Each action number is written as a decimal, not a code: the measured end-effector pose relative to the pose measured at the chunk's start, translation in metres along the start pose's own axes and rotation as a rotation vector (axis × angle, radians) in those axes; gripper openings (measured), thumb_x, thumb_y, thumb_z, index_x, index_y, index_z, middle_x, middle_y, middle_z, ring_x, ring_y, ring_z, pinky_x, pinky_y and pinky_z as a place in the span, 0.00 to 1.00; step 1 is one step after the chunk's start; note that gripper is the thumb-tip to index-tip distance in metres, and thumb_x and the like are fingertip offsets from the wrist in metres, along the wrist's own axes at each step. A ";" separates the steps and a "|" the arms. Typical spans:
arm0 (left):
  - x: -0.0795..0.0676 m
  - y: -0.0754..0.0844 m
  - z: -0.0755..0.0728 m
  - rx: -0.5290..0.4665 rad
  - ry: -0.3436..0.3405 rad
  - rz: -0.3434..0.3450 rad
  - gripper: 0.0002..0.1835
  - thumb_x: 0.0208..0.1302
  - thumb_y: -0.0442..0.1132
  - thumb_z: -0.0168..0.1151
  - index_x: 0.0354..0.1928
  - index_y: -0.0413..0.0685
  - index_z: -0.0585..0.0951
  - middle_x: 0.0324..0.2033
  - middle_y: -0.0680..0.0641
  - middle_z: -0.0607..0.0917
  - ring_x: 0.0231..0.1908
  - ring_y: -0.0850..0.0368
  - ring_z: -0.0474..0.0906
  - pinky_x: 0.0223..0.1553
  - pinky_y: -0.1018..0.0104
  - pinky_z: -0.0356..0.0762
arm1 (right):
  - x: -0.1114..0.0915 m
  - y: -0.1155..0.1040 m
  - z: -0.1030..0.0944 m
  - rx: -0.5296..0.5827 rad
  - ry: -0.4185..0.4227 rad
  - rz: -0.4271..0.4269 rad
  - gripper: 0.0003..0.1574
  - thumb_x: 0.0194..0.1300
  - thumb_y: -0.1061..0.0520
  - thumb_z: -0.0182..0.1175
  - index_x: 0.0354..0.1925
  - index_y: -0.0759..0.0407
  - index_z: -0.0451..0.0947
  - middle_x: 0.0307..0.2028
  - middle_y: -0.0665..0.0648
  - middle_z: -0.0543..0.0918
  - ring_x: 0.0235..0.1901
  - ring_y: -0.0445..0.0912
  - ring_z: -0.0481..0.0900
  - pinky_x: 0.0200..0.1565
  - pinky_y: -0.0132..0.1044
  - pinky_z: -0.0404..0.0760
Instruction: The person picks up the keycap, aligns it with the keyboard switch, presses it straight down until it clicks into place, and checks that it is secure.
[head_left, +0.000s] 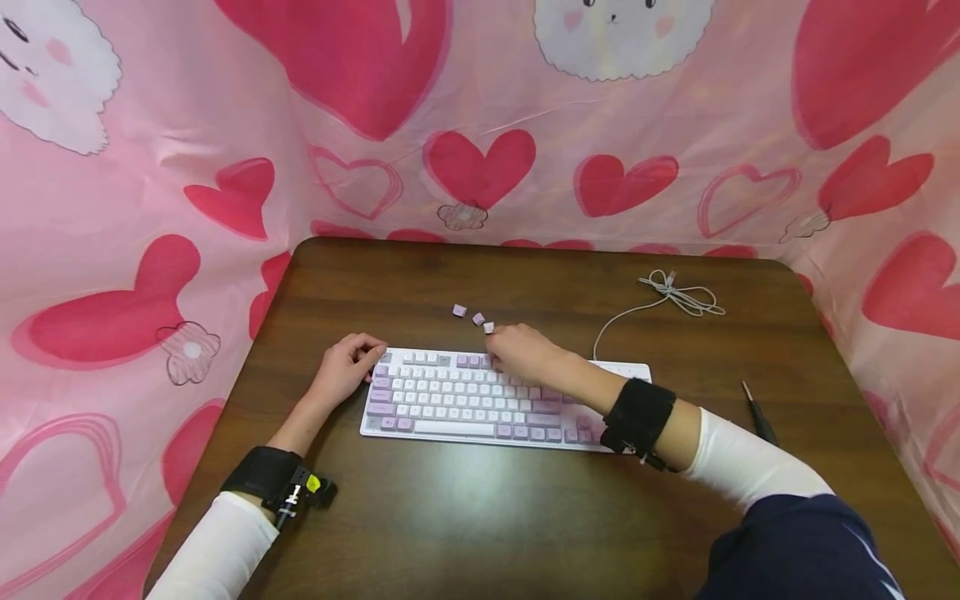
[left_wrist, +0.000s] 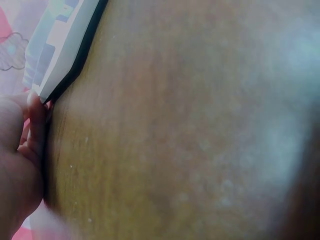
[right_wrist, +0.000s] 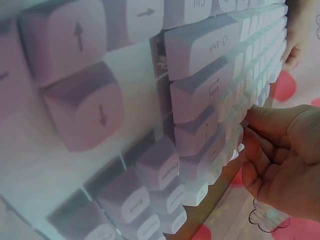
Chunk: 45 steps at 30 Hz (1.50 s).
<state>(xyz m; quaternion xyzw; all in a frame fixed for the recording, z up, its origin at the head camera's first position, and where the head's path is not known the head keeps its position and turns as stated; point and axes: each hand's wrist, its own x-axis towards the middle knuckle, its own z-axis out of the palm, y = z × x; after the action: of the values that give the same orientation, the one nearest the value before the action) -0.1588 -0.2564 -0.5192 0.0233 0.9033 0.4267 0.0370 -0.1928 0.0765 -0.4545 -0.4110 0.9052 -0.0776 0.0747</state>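
A white and lilac keyboard [head_left: 450, 400] lies flat on the brown table. My left hand [head_left: 347, 364] holds its far left corner, and in the left wrist view the thumb [left_wrist: 35, 107] is at the edge of the case. Over the top row of keys, my right hand [head_left: 525, 352] has thumb and fingers bent together. The right wrist view shows these fingertips pinching at a keycap [right_wrist: 237, 134] in that row, which they partly hide. Just beyond the keyboard lie three loose keycaps [head_left: 478, 318], the nearest close to the right hand's fingers.
A pale cable [head_left: 622, 314] runs from the keyboard's back edge to a tied coil [head_left: 686, 298] at the back right. A screwdriver [head_left: 761, 417] with a dark handle lies right of the keyboard. Pink cloth [head_left: 555, 142] with hearts hangs behind the table and along its sides.
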 end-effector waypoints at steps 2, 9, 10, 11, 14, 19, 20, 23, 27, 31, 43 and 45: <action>0.002 -0.001 0.000 0.006 -0.003 0.002 0.12 0.77 0.42 0.62 0.53 0.42 0.85 0.41 0.42 0.78 0.28 0.53 0.77 0.29 0.70 0.75 | -0.001 0.003 0.000 0.030 0.004 0.000 0.02 0.66 0.64 0.68 0.34 0.60 0.85 0.35 0.57 0.85 0.37 0.50 0.84 0.44 0.48 0.83; 0.012 0.001 0.002 0.012 0.001 0.010 0.12 0.77 0.41 0.62 0.53 0.41 0.85 0.39 0.42 0.78 0.28 0.53 0.77 0.29 0.69 0.73 | -0.015 0.023 -0.023 0.157 0.017 0.015 0.04 0.68 0.63 0.67 0.35 0.57 0.86 0.33 0.51 0.85 0.34 0.45 0.79 0.41 0.44 0.81; 0.013 0.002 0.003 0.011 0.000 0.012 0.12 0.77 0.41 0.62 0.53 0.41 0.85 0.40 0.42 0.78 0.28 0.53 0.77 0.29 0.70 0.73 | -0.020 0.028 -0.028 0.169 0.026 0.017 0.03 0.68 0.63 0.68 0.35 0.58 0.86 0.33 0.51 0.85 0.35 0.45 0.80 0.42 0.45 0.82; 0.015 0.003 0.003 0.010 0.000 0.014 0.12 0.77 0.41 0.62 0.53 0.41 0.85 0.40 0.42 0.78 0.28 0.53 0.77 0.29 0.70 0.74 | -0.025 0.035 -0.032 0.182 0.039 0.018 0.03 0.68 0.63 0.68 0.36 0.58 0.87 0.34 0.51 0.86 0.35 0.46 0.81 0.42 0.45 0.82; 0.021 0.005 0.004 0.004 0.000 0.024 0.13 0.77 0.42 0.62 0.53 0.42 0.85 0.41 0.42 0.78 0.28 0.53 0.77 0.29 0.70 0.74 | -0.047 0.055 -0.042 0.223 0.081 0.053 0.02 0.69 0.63 0.68 0.39 0.60 0.88 0.36 0.53 0.88 0.37 0.46 0.83 0.45 0.46 0.84; 0.024 0.005 0.004 0.008 0.002 0.028 0.13 0.77 0.42 0.62 0.54 0.42 0.84 0.41 0.42 0.78 0.29 0.53 0.77 0.29 0.70 0.74 | -0.091 0.089 -0.042 0.266 0.142 0.163 0.04 0.70 0.61 0.67 0.40 0.61 0.88 0.34 0.53 0.88 0.34 0.45 0.82 0.41 0.47 0.82; 0.024 0.004 0.004 0.009 -0.001 0.025 0.13 0.77 0.42 0.61 0.54 0.42 0.84 0.41 0.42 0.78 0.29 0.53 0.77 0.29 0.70 0.74 | -0.100 0.094 -0.040 0.272 0.147 0.197 0.05 0.71 0.61 0.67 0.40 0.61 0.88 0.34 0.52 0.88 0.34 0.45 0.82 0.41 0.47 0.82; 0.022 0.004 0.004 0.004 -0.002 0.013 0.14 0.77 0.43 0.61 0.54 0.42 0.84 0.42 0.42 0.78 0.29 0.53 0.77 0.29 0.70 0.75 | -0.126 0.108 -0.035 0.299 0.164 0.310 0.07 0.73 0.58 0.65 0.41 0.59 0.88 0.34 0.52 0.88 0.34 0.46 0.80 0.41 0.47 0.79; 0.020 0.002 0.002 -0.001 0.016 0.016 0.14 0.77 0.44 0.61 0.54 0.41 0.84 0.43 0.41 0.78 0.29 0.54 0.77 0.29 0.70 0.75 | -0.155 0.122 -0.020 0.343 0.209 0.462 0.10 0.74 0.54 0.64 0.43 0.59 0.87 0.35 0.54 0.87 0.35 0.50 0.78 0.41 0.46 0.76; 0.018 -0.001 -0.001 0.015 0.037 0.012 0.14 0.77 0.43 0.61 0.54 0.41 0.84 0.41 0.42 0.78 0.27 0.54 0.77 0.28 0.70 0.73 | -0.171 0.136 0.000 0.429 0.244 0.562 0.14 0.77 0.53 0.60 0.46 0.63 0.85 0.34 0.58 0.86 0.31 0.50 0.79 0.37 0.43 0.77; 0.011 -0.006 -0.008 0.033 0.064 0.027 0.12 0.78 0.39 0.59 0.53 0.40 0.85 0.40 0.41 0.78 0.26 0.56 0.76 0.29 0.70 0.74 | -0.174 0.152 0.026 0.659 0.222 0.584 0.16 0.78 0.55 0.60 0.49 0.70 0.82 0.33 0.59 0.83 0.31 0.47 0.78 0.30 0.35 0.77; 0.009 -0.008 -0.009 0.031 0.054 0.018 0.12 0.79 0.39 0.58 0.54 0.41 0.84 0.41 0.41 0.78 0.27 0.56 0.76 0.29 0.70 0.75 | -0.174 0.150 0.027 0.681 0.199 0.575 0.17 0.79 0.55 0.59 0.50 0.71 0.82 0.35 0.60 0.83 0.32 0.47 0.78 0.31 0.35 0.78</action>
<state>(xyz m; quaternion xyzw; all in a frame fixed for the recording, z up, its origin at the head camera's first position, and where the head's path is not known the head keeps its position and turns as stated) -0.1686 -0.2676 -0.5196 0.0206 0.9102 0.4135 0.0082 -0.1844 0.3039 -0.4984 -0.0856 0.9082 -0.3862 0.1367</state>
